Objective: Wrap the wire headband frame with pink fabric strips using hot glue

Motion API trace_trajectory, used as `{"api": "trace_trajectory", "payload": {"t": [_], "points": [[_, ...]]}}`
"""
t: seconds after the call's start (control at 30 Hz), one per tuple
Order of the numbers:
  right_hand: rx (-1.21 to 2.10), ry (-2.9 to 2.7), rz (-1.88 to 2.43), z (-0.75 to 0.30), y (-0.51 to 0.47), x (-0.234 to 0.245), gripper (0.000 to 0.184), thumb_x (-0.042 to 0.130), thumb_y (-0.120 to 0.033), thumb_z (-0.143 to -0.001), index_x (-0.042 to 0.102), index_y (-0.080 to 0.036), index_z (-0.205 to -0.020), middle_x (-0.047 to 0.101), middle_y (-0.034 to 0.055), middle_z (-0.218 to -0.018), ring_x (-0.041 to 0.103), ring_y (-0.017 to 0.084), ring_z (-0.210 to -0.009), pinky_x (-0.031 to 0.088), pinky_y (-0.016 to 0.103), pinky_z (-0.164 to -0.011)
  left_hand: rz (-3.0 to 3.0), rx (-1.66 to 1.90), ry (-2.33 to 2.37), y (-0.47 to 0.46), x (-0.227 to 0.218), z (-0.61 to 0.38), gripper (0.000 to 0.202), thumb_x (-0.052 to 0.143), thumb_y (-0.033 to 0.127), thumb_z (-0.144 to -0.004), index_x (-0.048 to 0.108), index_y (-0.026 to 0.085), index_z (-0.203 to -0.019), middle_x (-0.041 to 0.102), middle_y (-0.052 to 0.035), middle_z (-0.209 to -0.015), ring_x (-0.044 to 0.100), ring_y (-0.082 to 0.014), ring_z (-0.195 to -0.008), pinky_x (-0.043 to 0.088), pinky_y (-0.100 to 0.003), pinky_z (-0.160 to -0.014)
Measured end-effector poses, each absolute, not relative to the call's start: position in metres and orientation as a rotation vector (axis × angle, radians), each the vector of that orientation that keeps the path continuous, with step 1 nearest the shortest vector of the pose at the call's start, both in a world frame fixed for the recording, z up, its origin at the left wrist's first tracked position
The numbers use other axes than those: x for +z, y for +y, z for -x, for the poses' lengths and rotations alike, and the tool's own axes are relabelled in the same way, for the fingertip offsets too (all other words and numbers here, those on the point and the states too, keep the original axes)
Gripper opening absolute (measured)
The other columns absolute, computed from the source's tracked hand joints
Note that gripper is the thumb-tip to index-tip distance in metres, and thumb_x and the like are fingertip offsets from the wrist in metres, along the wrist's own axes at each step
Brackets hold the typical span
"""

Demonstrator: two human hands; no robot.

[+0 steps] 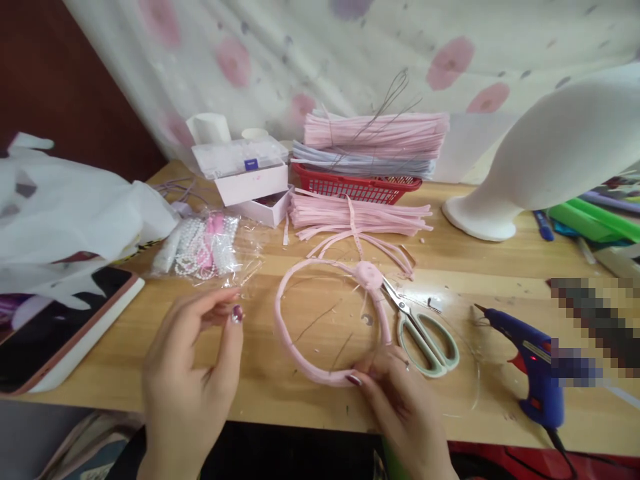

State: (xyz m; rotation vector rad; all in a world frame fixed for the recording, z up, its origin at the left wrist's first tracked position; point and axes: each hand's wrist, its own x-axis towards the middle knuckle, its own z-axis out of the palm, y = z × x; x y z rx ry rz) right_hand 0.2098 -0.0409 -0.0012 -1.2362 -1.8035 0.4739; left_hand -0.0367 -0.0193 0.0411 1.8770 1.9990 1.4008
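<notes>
A pink wrapped hoop lies flat on the wooden table, with a round pink disc at its far side and loose pink strips fanning out behind. My right hand pinches the hoop's near edge between thumb and fingers. My left hand hovers to the left of the hoop, fingers curled with thumb and forefinger close together; whether anything is between them is hidden. Green-handled scissors lie just right of the hoop.
A blue glue gun lies at right. Behind are pink strips, a red basket stacked with strips, white boxes, a bag of beads, a white foam head stand, a tablet.
</notes>
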Motion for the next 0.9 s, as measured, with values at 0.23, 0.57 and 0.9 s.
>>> {"api": "trace_trajectory", "payload": {"t": [0.23,0.57,0.9], "points": [[0.419,-1.535,1.238,-0.216,-0.046,-0.005,0.014,0.062,-0.018,-0.094,0.060,-0.023,-0.082,0.063,0.0007,-0.072,0.063,0.015,-0.066,0.053,0.024,-0.061,-2.563,0.450,1.596,0.007,0.002,0.015,0.052,0.031,0.039,-0.105,0.046,0.015,-0.149,0.052,-0.0125,-0.153,0.046,-0.0277,-0.143,0.041,-0.051,-0.116],[0.302,-1.122,1.197,-0.229,-0.045,-0.004,0.012,0.071,-0.019,-0.088,0.063,-0.021,-0.079,0.062,0.0029,-0.075,0.063,0.019,-0.073,0.056,0.036,-0.073,-2.739,0.378,1.751,-0.021,-0.012,0.004,0.079,0.030,0.059,-0.100,0.032,0.002,-0.155,0.036,-0.0218,-0.160,0.035,-0.0378,-0.148,0.038,-0.055,-0.116],[0.225,-0.964,1.240,-0.230,-0.057,0.018,0.016,0.078,-0.018,-0.082,0.063,-0.021,-0.077,0.061,0.0045,-0.076,0.059,0.021,-0.069,0.052,0.041,-0.069,-2.673,0.247,1.369,-0.009,-0.014,-0.077,0.083,0.020,0.068,-0.098,0.037,0.010,-0.154,0.034,-0.0105,-0.162,0.032,-0.0275,-0.151,0.031,-0.053,-0.122]]}}
